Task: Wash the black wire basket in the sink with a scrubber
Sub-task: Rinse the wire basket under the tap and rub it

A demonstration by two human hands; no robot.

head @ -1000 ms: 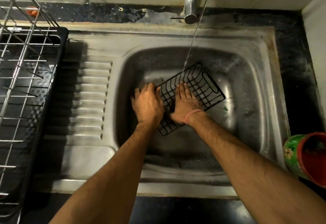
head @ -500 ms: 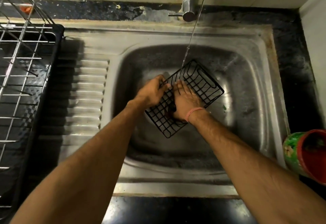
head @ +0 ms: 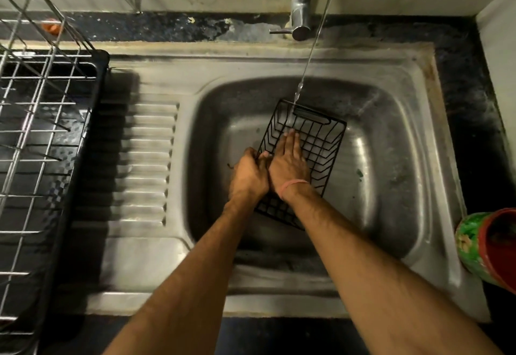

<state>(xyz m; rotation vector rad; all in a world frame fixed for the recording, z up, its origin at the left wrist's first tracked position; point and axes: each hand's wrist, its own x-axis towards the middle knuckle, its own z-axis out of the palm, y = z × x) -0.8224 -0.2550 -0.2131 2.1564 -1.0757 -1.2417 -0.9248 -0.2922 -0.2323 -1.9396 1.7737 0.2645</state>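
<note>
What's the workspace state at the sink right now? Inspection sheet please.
Surface: steel sink with ribbed drainboard; water stream runs from the tap.
Job's things: black wire basket in the basin, its far end under the stream; no scrubber seen.
Clutter: green and red container at the sink's right edge.
Hands: left hand grips the basket's left rim; right hand lies flat inside it.
Cables: nothing seen.
Surroundings: wire dish rack on the left; dark counter; pale wall.
</note>
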